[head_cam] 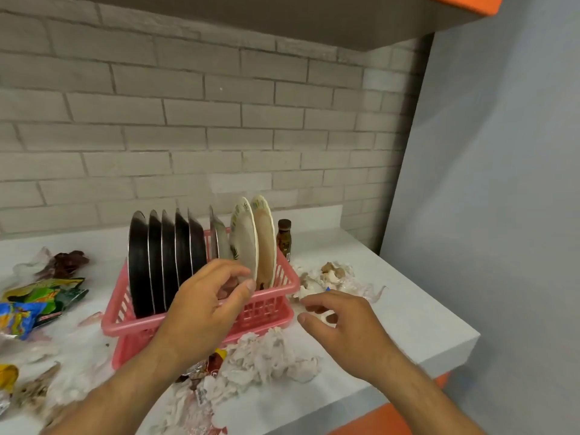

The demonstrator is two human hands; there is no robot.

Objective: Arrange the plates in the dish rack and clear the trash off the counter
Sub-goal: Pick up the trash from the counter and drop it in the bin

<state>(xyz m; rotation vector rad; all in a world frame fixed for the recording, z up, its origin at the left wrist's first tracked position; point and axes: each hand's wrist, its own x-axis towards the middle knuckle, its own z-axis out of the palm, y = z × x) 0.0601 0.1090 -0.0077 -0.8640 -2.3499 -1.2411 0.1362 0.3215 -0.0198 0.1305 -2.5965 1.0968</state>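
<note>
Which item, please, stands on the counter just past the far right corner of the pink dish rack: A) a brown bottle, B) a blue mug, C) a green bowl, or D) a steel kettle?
A: a small brown bottle with a dark cap stands upright on the counter beside the pink dish rack, at its far right corner.

Inside the pink dish rack (277,288), black plates (141,262) packed the left end, and a steel plate (216,238) and cream plates (244,243) the right, with a narrow slot open between the groups. Crumpled tissue (266,356) crowded the rack's front and right side, snack wrappers (40,296) its left, a brown bottle (284,238) its back right corner. Beyond the right-hand tissue, bare counter (423,318) lay open.
</note>
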